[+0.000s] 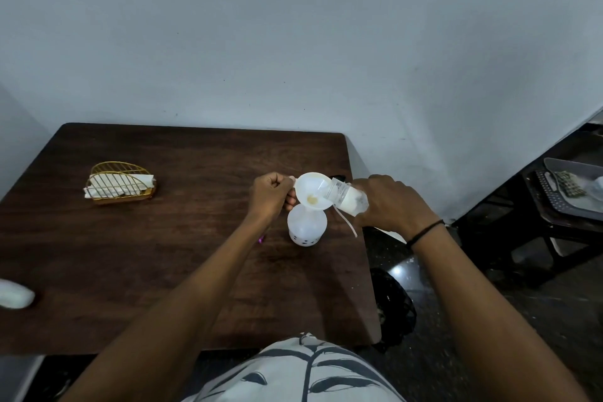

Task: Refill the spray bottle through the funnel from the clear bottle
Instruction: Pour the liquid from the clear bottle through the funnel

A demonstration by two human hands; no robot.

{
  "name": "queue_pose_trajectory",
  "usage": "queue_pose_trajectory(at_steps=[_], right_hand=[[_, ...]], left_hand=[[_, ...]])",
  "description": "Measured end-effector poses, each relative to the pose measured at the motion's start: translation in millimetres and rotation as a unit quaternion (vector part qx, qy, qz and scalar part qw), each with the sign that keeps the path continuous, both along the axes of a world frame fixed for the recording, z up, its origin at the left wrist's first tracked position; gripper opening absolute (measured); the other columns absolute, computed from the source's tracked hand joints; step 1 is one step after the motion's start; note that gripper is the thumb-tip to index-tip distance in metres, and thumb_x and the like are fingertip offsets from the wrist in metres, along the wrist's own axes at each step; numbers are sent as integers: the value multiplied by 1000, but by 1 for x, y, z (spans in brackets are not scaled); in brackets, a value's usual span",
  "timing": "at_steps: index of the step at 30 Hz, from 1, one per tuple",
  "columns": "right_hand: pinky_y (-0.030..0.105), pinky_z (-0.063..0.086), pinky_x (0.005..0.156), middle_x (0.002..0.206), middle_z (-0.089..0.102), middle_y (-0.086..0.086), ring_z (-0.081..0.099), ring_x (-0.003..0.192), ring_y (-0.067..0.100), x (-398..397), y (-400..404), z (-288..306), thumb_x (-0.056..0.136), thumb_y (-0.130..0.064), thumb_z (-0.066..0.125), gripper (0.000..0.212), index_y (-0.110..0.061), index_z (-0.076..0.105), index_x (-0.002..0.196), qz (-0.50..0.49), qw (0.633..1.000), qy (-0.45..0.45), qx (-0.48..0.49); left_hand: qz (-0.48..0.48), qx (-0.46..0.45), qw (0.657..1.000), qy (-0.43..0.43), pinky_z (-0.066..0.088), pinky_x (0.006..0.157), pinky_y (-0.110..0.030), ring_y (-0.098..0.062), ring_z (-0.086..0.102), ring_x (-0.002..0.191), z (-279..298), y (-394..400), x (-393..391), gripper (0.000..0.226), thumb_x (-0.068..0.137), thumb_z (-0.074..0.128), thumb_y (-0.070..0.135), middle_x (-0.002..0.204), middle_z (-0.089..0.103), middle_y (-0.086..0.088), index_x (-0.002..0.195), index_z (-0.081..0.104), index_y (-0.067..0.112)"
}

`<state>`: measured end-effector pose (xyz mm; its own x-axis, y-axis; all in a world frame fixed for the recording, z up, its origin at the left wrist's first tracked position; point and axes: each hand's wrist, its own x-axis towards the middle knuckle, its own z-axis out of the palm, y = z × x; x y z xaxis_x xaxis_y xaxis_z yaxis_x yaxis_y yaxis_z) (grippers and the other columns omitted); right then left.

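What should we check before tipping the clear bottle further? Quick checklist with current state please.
1. Funnel seated in the spray bottle neck: ok, its spout goes down into the bottle.
2. Left hand steadying the funnel at its rim tab: ok, fingers grip it.
3. Clear bottle mouth over the funnel bowl: ok, tilted with its mouth past the rim.
4. Right hand grip on the clear bottle: ok, fingers wrap its body.
5. Funnel draining: cannot tell; a small yellowish pool sits at the bottom.
6. Spray bottle fill level: cannot tell through the cloudy wall.
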<state>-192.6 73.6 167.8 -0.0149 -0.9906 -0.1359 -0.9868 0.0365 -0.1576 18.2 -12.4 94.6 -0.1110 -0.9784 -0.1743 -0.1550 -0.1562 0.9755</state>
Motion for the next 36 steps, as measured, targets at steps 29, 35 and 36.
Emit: queue_pose_trajectory(at_steps=[29,35,36], right_hand=[[36,52,72,98,61,-1,64,86,25,2,-1,2,70,-48,76,45,-28,59,107,-1,1000,26,9],[33,48,69,101,62,0,64,87,24,3,0,3,70,-47,78,47,-28,59,110,-2,1000,29,12],[32,46,68,102,62,0,64,87,24,3,1,3,70,-46,78,48,-28,59,111,-2,999,29,13]], left_hand=[[-1,11,1000,18,50,46,-25,-12,59,47,3,3,-1,20,94,61,13,62,66,-8,80,68,0],[-2,10,1000,15,51,47,-26,-13,59,48,2,3,0,20,94,62,14,62,67,-8,79,68,2],[-1,10,1000,15,51,47,-26,-13,59,48,2,3,0,21,94,61,14,62,66,-8,78,68,2]])
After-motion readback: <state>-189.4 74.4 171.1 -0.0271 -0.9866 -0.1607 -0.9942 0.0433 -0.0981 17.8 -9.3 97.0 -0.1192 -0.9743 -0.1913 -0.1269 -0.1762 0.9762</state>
